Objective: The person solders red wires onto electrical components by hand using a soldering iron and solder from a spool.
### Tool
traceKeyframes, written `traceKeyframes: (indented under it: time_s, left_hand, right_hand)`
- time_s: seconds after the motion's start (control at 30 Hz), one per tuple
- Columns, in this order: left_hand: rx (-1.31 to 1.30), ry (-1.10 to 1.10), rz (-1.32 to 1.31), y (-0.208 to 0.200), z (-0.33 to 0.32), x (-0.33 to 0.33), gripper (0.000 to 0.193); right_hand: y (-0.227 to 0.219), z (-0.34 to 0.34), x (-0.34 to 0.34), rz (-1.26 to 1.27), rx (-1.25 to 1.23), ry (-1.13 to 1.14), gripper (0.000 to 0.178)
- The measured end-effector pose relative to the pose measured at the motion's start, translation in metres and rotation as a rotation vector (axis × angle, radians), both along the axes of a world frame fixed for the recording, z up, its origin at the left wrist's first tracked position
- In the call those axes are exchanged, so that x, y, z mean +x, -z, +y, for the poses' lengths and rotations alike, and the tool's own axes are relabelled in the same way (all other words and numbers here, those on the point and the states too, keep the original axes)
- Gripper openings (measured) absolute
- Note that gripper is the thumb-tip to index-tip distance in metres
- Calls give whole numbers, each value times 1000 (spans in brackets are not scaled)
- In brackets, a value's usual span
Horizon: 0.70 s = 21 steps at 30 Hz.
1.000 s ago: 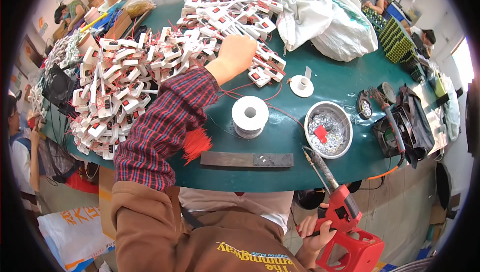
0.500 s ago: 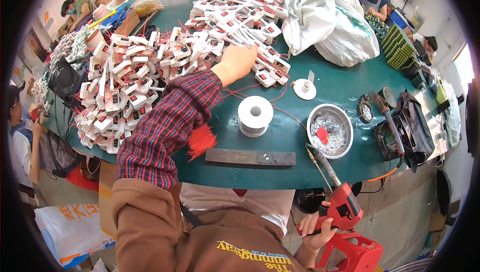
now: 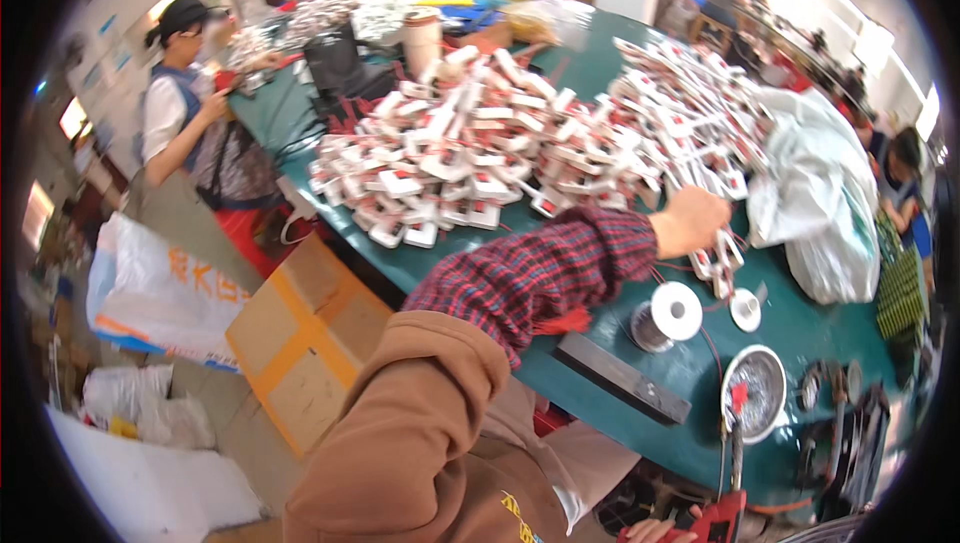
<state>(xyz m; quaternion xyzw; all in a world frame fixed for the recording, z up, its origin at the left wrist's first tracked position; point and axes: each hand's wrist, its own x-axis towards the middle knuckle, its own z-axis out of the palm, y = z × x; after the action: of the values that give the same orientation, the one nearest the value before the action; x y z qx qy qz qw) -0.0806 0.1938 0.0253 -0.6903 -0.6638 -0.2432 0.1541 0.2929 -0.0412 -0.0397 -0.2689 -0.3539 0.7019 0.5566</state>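
Observation:
My left hand (image 3: 692,221) reaches across to the right end of a big pile of white plastic cases with red wires (image 3: 450,153). Its fingers curl down among the cases at the pile's near edge; blur and the back of the hand hide what lies in them. Low in the view my right hand (image 3: 658,531), partly cut off by the edge, grips a red soldering gun (image 3: 722,519). The gun's long tip points up toward a round metal bowl (image 3: 757,398) holding silvery scraps and a red piece.
A solder wire spool (image 3: 672,315), a small white reel (image 3: 745,310) and a dark bar (image 3: 622,377) lie on the green table (image 3: 560,393). A white sack (image 3: 815,203) stands right of the pile. A cardboard box (image 3: 310,333) is on the left; a co-worker (image 3: 180,93) stands beyond.
The view has swung left, so the table and pile appear farther right. My left hand stays at the pile's near right edge; my right hand still holds the soldering gun.

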Motion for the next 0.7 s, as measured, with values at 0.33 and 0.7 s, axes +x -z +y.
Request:
traceKeyframes:
  time_s: [0.33,0.7]
  left_hand:
    - [362,372,-1252,-70,-61,23,10]
    - [10,314,-689,-40,-160,22,12]
  right_hand:
    - [2,6,7,111,79,-161,32]
    - [-6,8,-24,-125,48,203,52]
